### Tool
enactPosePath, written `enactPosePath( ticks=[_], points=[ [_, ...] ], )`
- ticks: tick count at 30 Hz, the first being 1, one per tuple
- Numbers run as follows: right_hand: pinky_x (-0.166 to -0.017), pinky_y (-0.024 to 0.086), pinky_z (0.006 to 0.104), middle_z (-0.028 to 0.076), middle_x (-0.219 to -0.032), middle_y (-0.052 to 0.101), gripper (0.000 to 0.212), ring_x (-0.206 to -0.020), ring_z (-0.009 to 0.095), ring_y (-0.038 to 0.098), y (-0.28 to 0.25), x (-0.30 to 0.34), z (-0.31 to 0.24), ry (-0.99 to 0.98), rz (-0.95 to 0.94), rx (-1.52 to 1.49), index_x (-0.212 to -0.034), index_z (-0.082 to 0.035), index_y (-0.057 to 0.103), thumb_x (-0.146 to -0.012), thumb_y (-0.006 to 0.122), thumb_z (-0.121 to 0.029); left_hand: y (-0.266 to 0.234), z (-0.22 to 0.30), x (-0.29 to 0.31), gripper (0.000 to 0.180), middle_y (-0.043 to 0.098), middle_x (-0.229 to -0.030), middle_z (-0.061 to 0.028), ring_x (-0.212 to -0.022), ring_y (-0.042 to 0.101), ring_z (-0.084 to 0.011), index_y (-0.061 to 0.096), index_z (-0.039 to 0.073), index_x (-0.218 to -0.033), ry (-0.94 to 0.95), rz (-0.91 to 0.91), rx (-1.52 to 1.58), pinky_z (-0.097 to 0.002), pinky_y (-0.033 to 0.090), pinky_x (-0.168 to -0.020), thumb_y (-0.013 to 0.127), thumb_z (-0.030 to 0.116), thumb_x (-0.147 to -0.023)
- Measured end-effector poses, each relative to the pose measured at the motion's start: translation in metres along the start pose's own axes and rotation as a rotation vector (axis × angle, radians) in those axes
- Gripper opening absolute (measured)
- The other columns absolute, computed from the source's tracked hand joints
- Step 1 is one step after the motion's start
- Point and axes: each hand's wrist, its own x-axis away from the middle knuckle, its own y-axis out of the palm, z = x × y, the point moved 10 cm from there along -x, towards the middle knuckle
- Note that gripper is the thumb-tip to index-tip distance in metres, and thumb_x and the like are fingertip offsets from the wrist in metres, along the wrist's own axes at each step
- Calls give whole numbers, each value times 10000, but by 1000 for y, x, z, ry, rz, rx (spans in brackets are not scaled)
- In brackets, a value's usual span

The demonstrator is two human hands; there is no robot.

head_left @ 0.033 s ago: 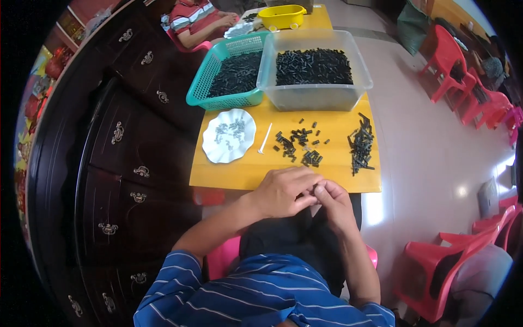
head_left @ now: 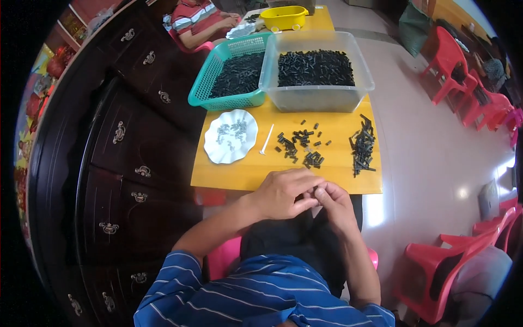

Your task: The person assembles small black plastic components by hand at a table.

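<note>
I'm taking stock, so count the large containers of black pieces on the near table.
2: the teal basket on the back left of the near table, and the clear bin just right of it. None seems hidden.

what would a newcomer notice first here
Probably the translucent bin of short black pieces on the yellow table, right of the teal mesh basket. Then the scalloped white plate at left, and the left hand and right hand together by the table's near edge.
</note>
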Motion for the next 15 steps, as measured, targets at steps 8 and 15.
enactPosePath(
  ticks=[8, 15],
  points=[
    [-782, 510, 253, 48, -928, 711, 298, -829, 102, 622, 27, 4, 5, 71, -216, 100, -1052, 1, 698, -1072, 554, -259, 5, -36, 26, 144, 720, -859, -100, -703, 689, -193, 741, 43, -1000, -243, -247, 332, -302, 528, -645, 737, 99, -867],
    [-814, 537, 265, 44, -939, 689, 274, -870, 112, 644, 30, 5, 18, 108, -216, 224, -1100, 9, 672, -1059, 583, -247, -13, -86, 34, 82, 711, -781, -124, -690, 708, -245, 732, 46, -874, -448, -254, 158, -341, 548, -658, 689, 101, -831]
  ],
)
